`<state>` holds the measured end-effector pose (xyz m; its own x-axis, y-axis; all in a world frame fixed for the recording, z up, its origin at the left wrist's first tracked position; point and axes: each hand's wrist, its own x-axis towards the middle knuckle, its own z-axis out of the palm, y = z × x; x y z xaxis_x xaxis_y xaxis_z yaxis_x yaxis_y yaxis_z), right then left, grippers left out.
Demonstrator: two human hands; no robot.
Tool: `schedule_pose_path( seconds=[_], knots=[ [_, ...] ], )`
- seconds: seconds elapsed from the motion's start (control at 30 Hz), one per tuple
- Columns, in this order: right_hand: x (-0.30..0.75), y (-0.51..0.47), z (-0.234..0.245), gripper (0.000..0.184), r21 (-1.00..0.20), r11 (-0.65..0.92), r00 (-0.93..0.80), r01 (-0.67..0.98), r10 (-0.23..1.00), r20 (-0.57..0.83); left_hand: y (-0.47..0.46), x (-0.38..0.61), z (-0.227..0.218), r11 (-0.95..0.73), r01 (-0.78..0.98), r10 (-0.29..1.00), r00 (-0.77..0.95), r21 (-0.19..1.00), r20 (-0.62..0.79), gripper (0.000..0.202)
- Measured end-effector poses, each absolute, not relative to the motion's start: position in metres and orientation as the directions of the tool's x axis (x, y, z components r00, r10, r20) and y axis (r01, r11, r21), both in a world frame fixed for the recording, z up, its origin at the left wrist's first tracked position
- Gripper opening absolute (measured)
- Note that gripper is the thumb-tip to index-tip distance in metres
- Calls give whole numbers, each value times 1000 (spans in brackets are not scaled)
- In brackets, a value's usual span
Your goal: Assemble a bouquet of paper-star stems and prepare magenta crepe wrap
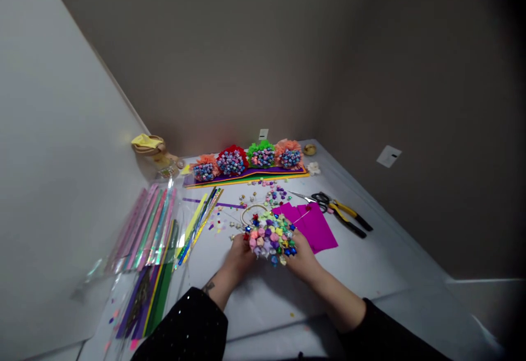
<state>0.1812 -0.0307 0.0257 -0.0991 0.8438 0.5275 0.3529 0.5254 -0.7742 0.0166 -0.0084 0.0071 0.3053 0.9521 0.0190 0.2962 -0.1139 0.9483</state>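
A white table (370,262) spreads out beneath and beyond both hands. Well past the fingertips lie flat coloured sheets (283,171) with four wrapped star bouquets (232,162) in a row on them. Left of the left hand, and apart from it, is a clear bag of pastel paper strips (148,224), its strips slanting away from the person. Just beyond the right hand, partly behind the stars, lies a magenta paper sheet (320,235). Farther right of that hand are yellow-and-black pliers (349,219), handles toward the near right, and beside them scissors (320,199) whose blades point away to the left.

The unwrapped bunch of folded paper stars (269,235) sits directly between the two hands: to the right of the left hand (239,254), to the left of the right hand (302,254), touching both, so neither is nearer. Both hands are closed in on its sides, with most fingers hidden behind the stars. Its star-covered face points back and up toward the person; the mass looks slightly wider from hand to hand than from near to far. Any stems are hidden, so their line cannot be told.

Smallest are the loose paper stars (279,192), scattered beyond the hands.
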Motion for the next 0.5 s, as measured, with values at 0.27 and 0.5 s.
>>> schedule_pose_path(
  seconds=[0.27, 0.5],
  knots=[
    [177, -32, 15, 15, -794, 494, -21, 354, 853, 522, -10, 16, -4, -253, 296, 923, 358, 921, 138, 21],
    [179, -31, 14, 21, -821, 424, -44, 383, 896, 442, -15, 20, 9, -157, 279, 874, 486, 947, 2, 31]
  ],
)
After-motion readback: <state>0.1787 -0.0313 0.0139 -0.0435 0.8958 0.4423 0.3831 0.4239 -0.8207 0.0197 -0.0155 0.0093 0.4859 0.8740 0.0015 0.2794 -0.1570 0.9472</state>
